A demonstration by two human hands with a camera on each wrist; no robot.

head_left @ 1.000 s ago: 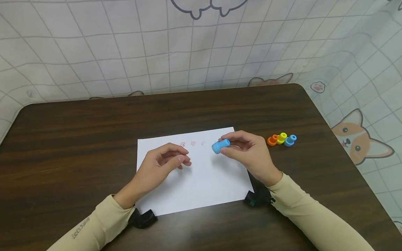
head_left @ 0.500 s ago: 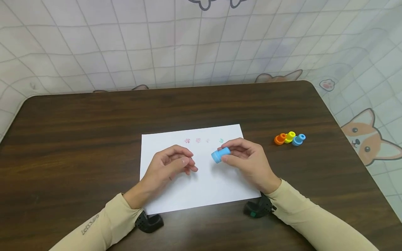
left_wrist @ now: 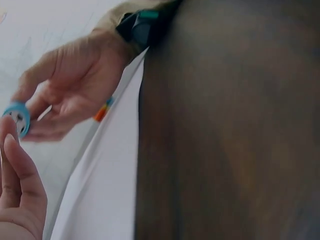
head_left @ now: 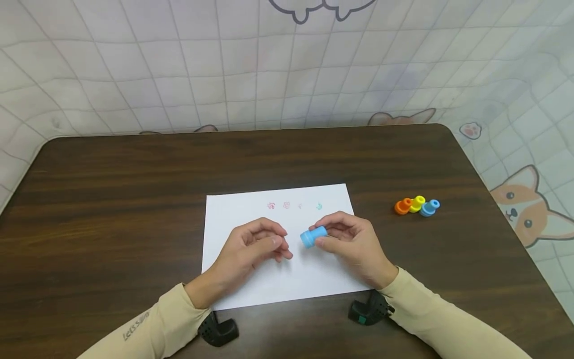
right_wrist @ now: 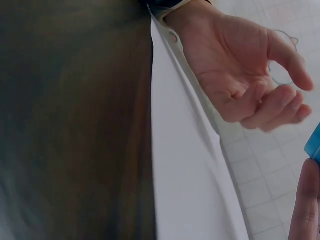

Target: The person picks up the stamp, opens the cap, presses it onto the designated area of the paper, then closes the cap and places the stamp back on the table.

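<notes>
Between thumb and fingers, my right hand (head_left: 352, 244) pinches a light blue stamp (head_left: 313, 237) above the white paper (head_left: 251, 291). The stamp is tilted, its wide end toward my left hand. In the left wrist view that wide end of the stamp (left_wrist: 19, 119) shows a pale face with dark marks. My left hand (head_left: 251, 254) hovers over the paper's left part, fingers loosely bent and holding nothing. Along the paper's upper part runs a row of small prints: a red one (head_left: 271, 205), a pink one (head_left: 286, 205), a faint one and a teal one (head_left: 319, 206).
Right of the paper stand an orange stamp (head_left: 402, 206), a yellow stamp (head_left: 417, 203) and another blue stamp (head_left: 429, 208), close together. The dark wood table (head_left: 134, 199) reaches back to a grid-patterned cloth (head_left: 179, 65) with cartoon animals. Black wrist devices (head_left: 218, 330) hang under both sleeves.
My right hand with the blue stamp has drawn back toward me from the row of prints, uncovering the teal print. The left hand stays loosely bent. The head view has shifted slightly.
</notes>
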